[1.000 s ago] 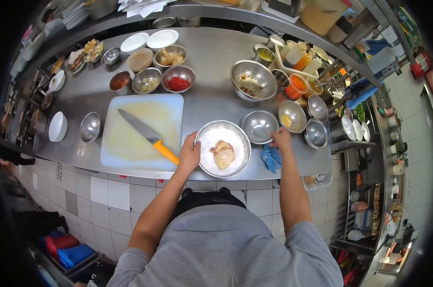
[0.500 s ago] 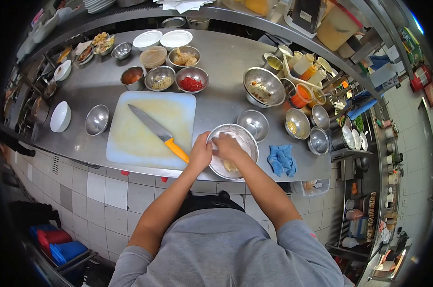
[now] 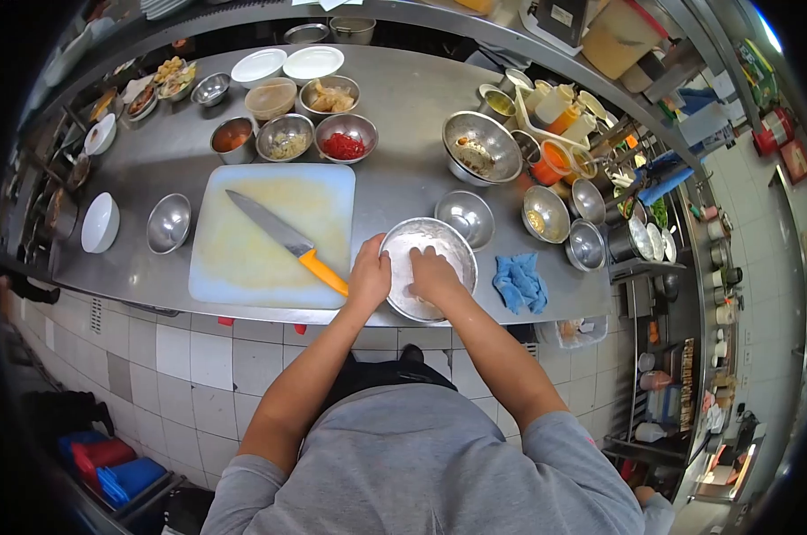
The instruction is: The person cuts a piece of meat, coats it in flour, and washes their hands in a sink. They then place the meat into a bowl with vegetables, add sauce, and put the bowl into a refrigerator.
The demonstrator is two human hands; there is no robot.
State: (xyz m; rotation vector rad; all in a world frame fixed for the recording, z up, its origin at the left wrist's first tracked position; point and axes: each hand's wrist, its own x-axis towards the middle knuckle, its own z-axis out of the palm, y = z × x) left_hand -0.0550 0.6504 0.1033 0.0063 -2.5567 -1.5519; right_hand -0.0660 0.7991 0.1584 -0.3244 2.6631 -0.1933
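Note:
A steel mixing bowl with white powder inside stands near the table's front edge. Its left rim is gripped by my left hand. Inside the bowl, my right hand presses down into the powder with bent fingers. Whatever lies under that palm is hidden. To the left, a knife with an orange handle rests diagonally on a white cutting board, its handle end close to my left hand. An empty steel bowl sits just behind the powder bowl.
Right of the bowl lies a crumpled blue cloth. Farther back are a large steel bowl, squeeze bottles, a bowl of chopped red food and white plates. An overhead shelf spans the far side.
My right hand has shifted inside the bowl, its fingers lower and more visible. A pale piece seen in the powder is now out of sight. My left hand stays on the rim.

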